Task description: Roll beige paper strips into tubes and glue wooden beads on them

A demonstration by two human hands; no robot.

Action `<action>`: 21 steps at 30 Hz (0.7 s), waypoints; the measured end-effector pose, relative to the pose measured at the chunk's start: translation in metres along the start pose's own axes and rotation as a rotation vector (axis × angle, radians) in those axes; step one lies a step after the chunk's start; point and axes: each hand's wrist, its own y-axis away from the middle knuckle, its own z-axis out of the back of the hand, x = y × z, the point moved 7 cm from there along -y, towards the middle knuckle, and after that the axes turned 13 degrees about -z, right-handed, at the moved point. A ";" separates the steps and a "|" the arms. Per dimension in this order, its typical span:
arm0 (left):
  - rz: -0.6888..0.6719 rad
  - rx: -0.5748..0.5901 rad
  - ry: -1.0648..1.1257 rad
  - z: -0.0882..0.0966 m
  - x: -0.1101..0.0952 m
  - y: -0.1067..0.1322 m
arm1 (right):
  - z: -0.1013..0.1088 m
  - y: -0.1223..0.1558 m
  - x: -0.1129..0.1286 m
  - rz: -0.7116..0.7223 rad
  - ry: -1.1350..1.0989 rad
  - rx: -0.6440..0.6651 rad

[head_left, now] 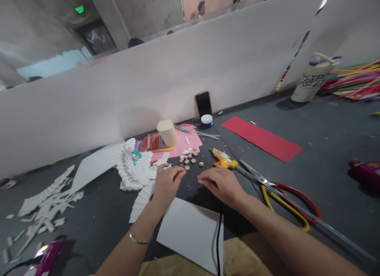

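Note:
My left hand [168, 183] rests on the dark table with fingers curled, pinching a small white strip near a row of folded white paper pieces [142, 200]. My right hand [221, 184] lies a little to the right, fingers bent down onto the table; what they hold is too small to make out. Small round wooden discs [188, 159] lie just beyond both hands. A yellow glue gun [224, 160] sits past my right hand. A white sheet [190, 232] lies below my hands.
Scissors [285, 193] with red and yellow handles lie at the right. A stack of folded white paper [130, 169], coloured sticks [150, 142], a beige cup [167, 132], pink paper [185, 143], a phone [203, 104], a red sheet [263, 139] and a white partition [178, 82] stand beyond.

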 end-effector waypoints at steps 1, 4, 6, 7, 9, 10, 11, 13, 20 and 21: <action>-0.007 0.032 -0.004 0.000 -0.003 0.005 | -0.002 0.001 0.003 0.025 0.010 0.015; -0.011 0.022 -0.046 0.013 0.000 0.018 | 0.000 0.002 0.006 0.046 0.026 -0.014; 0.023 -0.042 -0.083 0.032 0.010 0.024 | 0.003 0.001 0.003 0.021 0.008 -0.040; 0.054 -0.068 -0.101 0.042 0.016 0.027 | 0.004 0.001 0.001 0.012 -0.003 -0.046; 0.121 -0.089 -0.149 0.060 0.030 0.029 | 0.003 0.002 -0.001 0.028 -0.003 -0.044; 0.138 -0.085 -0.182 0.067 0.036 0.028 | 0.003 0.002 0.000 0.047 0.009 -0.044; 0.137 -0.073 -0.217 0.072 0.041 0.024 | 0.002 0.003 0.001 0.062 0.024 -0.049; 0.086 -0.050 -0.280 0.076 0.049 0.009 | 0.001 0.004 0.002 0.063 0.040 -0.067; 0.193 -0.138 -0.178 0.054 0.107 -0.085 | -0.002 0.003 0.005 0.093 0.023 -0.049; 0.257 -0.158 -0.120 0.047 0.117 -0.095 | -0.002 0.002 0.004 0.089 0.039 -0.051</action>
